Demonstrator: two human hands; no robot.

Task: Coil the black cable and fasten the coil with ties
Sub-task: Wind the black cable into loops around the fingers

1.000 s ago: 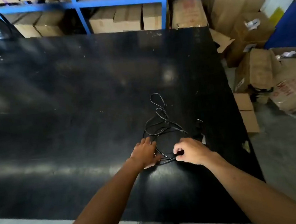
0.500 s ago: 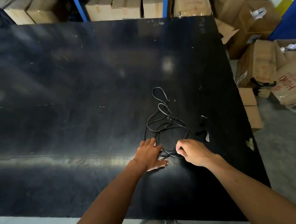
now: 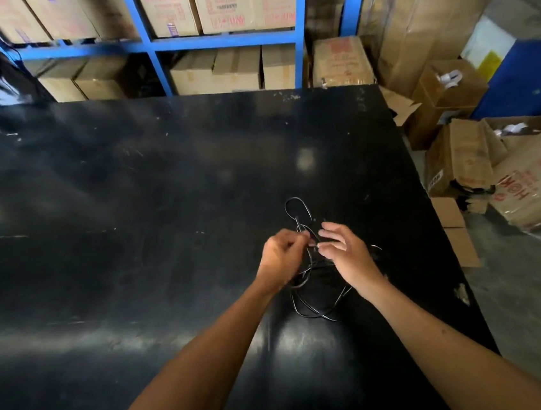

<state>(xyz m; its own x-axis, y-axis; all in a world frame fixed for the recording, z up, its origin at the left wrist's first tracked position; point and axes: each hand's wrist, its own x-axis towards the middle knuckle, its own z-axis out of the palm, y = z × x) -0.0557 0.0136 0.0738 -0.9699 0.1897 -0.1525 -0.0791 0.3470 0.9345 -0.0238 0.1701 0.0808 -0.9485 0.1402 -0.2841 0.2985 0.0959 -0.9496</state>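
cable (image 3: 298,209): black, thin, hard to pick out against the dark surface under it
table (image 3: 128,203): black, glossy, with pale grey glare patches, fine whitish scratches and a chipped pale spot by its right edge
shelving frame (image 3: 159,46): bright blue
cartons on the shelves (image 3: 228,5): tan cardboard with red print and small purple labels
loose boxes on the floor (image 3: 458,158): brown cardboard, one with large red lettering
floor (image 3: 530,277): dull grey
panel at far right (image 3: 523,81): deep blue, with a white and yellow piece above it
left hand (image 3: 280,259): bare skin, no glove
right hand (image 3: 347,253): bare skin, no glove
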